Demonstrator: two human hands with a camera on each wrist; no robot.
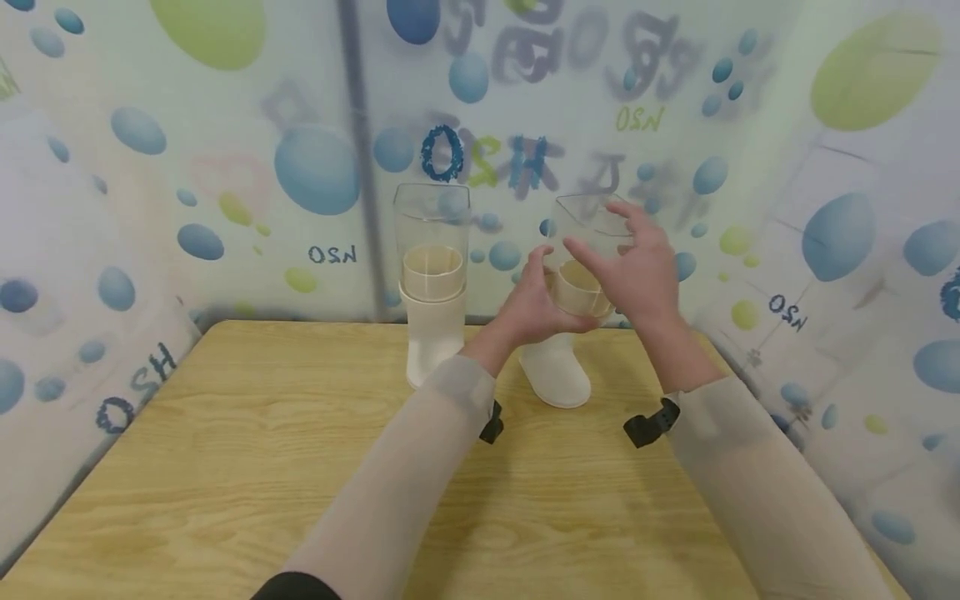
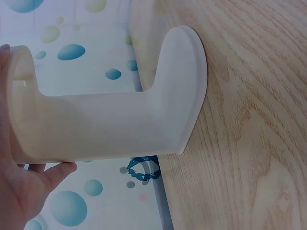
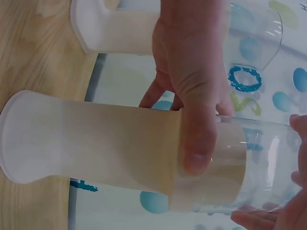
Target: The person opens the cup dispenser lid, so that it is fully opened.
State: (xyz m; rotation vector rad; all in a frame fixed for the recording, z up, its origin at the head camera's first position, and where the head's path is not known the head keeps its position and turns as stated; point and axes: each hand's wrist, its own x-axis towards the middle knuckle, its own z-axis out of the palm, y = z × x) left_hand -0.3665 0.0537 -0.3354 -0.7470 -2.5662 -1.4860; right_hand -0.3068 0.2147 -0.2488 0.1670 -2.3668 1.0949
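Two cream boot-shaped stands each carry a clear cup. My left hand (image 1: 543, 300) grips the right boot (image 1: 557, 375) around the top of its shaft. In the right wrist view its thumb presses on the wide cream collar (image 3: 177, 189). That boot stands upright with its sole on the table. Higher up, the fingers and thumb of my right hand (image 1: 641, 267) bend round the right side of the clear cup (image 1: 588, 218). The left boot (image 1: 435, 337), with its clear cup (image 1: 431, 204) on top, stands beside it, untouched.
A wooden table (image 1: 262, 442) lies under the boots, its back edge close behind them. Pale walls (image 1: 247, 167) with blue and green bubble patterns enclose it at the back and sides. Each wrist carries a black strap (image 1: 651, 423).
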